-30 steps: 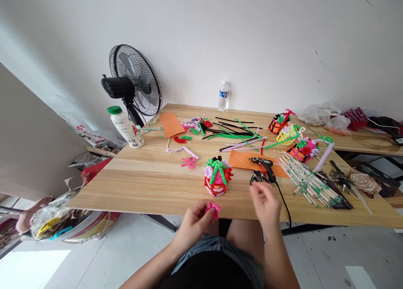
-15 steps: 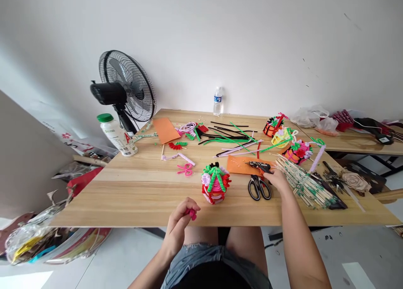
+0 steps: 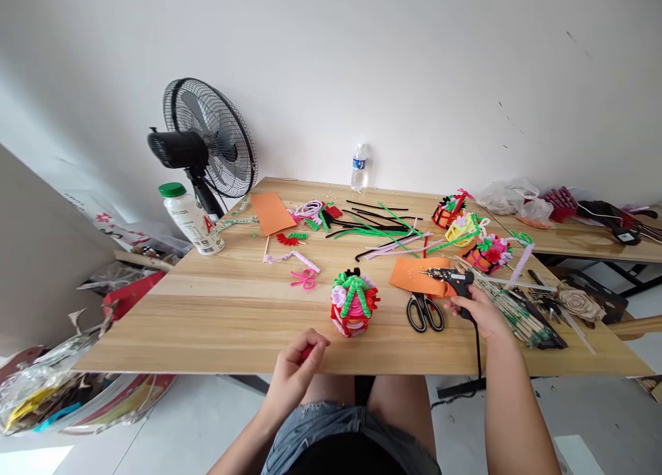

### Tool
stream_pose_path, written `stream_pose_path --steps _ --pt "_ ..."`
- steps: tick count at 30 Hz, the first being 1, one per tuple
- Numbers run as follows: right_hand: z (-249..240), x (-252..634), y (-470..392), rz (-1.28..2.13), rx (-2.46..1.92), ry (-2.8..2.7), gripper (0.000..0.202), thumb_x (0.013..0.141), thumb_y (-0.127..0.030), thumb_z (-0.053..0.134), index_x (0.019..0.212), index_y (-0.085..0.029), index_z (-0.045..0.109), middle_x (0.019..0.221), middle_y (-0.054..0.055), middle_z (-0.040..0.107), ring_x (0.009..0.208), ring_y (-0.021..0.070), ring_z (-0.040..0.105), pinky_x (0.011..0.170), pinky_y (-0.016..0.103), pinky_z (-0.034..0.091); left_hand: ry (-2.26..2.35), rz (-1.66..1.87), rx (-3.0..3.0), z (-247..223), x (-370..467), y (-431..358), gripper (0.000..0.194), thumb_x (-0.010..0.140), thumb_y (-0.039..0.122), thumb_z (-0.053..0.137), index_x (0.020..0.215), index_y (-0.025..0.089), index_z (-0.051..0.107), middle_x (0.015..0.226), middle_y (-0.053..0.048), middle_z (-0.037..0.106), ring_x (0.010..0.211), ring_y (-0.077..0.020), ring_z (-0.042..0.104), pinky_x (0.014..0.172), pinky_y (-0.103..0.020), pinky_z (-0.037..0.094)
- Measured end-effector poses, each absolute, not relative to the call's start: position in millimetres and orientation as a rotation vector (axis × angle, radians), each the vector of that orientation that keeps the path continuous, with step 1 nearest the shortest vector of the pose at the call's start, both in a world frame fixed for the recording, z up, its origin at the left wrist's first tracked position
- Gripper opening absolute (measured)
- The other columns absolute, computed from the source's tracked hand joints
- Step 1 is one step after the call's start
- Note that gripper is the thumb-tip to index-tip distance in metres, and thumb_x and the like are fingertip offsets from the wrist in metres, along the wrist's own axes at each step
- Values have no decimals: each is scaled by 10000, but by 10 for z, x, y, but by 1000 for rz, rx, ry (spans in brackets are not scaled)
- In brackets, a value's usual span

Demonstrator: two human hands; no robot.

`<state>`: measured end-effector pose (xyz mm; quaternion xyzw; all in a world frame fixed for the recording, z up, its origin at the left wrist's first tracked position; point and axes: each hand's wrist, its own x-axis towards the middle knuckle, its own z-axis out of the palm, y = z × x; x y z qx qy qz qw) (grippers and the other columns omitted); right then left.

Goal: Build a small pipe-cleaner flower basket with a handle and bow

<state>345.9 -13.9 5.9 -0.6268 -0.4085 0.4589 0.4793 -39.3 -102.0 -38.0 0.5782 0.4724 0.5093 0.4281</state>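
Observation:
My right hand [image 3: 478, 308] grips a black hot glue gun [image 3: 455, 280], its nozzle pointing left above an orange sheet [image 3: 408, 274]. A glue stick sticks out of its back and a black cord hangs down past the table edge. My left hand [image 3: 300, 365] is closed near the front edge, around a small pink piece [image 3: 308, 351] that is mostly hidden by the fingers. Between my hands stands a small basket of red, pink and green pipe cleaners [image 3: 354, 304]. Black-handled scissors [image 3: 425, 314] lie just below the orange sheet.
Loose pipe cleaners [image 3: 383, 220] lie across the back. Several finished pipe-cleaner baskets [image 3: 489, 253] stand at right, by bundled sticks [image 3: 517, 316]. A white bottle [image 3: 191, 220] and fan [image 3: 212, 137] are at left, a water bottle [image 3: 358, 168] against the wall. A pink bow [image 3: 303, 278] lies mid-table.
My right hand has lifted the glue gun off the orange sheet and drawn it to the right. The sheet has shifted right too. My left fingers have closed further over the pink piece.

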Motion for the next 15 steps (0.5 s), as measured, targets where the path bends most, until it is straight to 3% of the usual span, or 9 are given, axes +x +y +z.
stream_pose_path --steps 4,7,9,12,15 --pt "167 3488 -326 1096 -1569 -1126 375 583 -338 817 846 -157 621 567 10 664 491 141 593 427 224 447 809 1066 1916 -205 -18 -1040 280 945 211 403 1088 180 641 829 -62 619 745 -150 603 678 -253 496" --pt "284 3449 -432 1097 -1565 -1123 400 570 -380 838 828 -162 623 580 10 661 483 132 590 421 219 451 725 886 2297 -108 584 -830 466 884 80 379 1336 140 473 1252 -175 549 1130 -219 563 926 -332 492" --pt "326 3403 -448 1114 -1554 -1073 429 539 -388 857 823 -168 623 609 15 671 490 138 603 413 218 456 909 716 2527 -124 1030 -588 489 867 69 397 1354 77 439 1354 -223 474 1239 -272 497 998 -386 452" --pt "310 3337 -406 1135 -1559 -994 460 484 -369 880 814 -170 628 665 29 691 500 150 622 392 219 455 1177 521 2720 -241 1527 -245 453 921 120 366 1364 44 423 1390 -219 461 1338 -308 395 1083 -440 362" --pt "260 3302 -346 1149 -1566 -952 459 458 -345 885 801 -173 634 701 32 699 509 158 632 384 223 455 1274 466 2702 -362 1697 -80 423 937 160 371 1334 40 458 1350 -221 501 1285 -322 448 1050 -472 377"
